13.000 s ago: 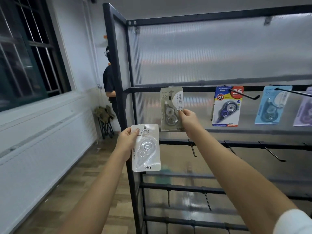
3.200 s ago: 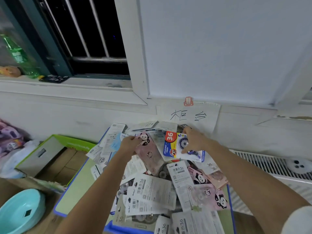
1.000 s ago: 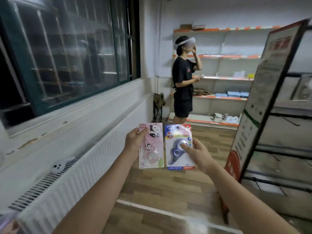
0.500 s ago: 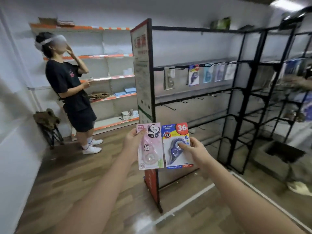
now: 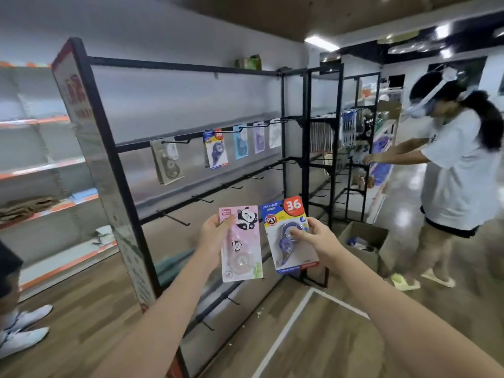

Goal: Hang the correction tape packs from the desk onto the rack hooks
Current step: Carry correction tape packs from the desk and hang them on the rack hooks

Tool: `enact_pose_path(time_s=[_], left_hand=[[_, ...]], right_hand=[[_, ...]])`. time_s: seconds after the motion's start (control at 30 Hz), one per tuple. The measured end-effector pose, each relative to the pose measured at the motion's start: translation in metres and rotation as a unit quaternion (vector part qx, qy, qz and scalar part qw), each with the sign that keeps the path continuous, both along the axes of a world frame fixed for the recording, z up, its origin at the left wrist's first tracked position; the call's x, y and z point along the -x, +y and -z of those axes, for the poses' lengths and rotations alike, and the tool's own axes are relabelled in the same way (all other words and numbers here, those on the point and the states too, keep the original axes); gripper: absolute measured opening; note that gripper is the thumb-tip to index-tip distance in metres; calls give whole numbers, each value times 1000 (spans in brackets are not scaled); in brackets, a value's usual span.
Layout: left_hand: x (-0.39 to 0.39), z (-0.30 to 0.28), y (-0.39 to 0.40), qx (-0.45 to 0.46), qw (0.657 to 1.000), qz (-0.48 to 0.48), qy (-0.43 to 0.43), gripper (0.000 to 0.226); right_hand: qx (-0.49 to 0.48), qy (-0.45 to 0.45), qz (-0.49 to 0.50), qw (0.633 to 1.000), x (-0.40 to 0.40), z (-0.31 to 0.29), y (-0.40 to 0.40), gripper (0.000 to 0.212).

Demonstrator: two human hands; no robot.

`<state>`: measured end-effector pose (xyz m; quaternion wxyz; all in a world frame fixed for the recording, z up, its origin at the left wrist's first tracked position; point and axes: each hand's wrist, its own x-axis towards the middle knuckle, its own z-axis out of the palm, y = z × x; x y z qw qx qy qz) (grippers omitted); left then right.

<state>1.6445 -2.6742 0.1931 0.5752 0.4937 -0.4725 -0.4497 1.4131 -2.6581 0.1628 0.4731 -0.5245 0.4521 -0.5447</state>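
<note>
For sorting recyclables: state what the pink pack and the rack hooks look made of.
Pink pack: seemingly printed glossy card with a clear plastic blister, glinting over the dispenser. Rack hooks: likely metal wire with a black coating, thin and straight.

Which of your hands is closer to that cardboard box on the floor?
Right hand, holding the blue pack, sits just left of the box; left hand is farther left.

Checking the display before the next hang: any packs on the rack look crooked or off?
One does. The grey pack at the left end of the top row hangs tilted, its bottom swung out to the right, while the blue pack and those beyond it hang closer to straight. Nothing looks damaged or fallen.
</note>
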Motion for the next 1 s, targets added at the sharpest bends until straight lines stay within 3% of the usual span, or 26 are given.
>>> enact_pose_path(time_s=[0.37, 0.7, 1.0], left_hand=[[71, -19, -166, 43, 996, -40, 72, 16], [54, -17, -258, 49, 989, -73, 122, 14], [8, -33, -326, 66, 983, -162, 55, 15]], right_hand=[[26, 5, -60, 998, 65, -28, -180, 19], [49, -23, -120, 991, 45, -46, -310, 23], [84, -35, -188, 978, -12, -86, -394, 22]])
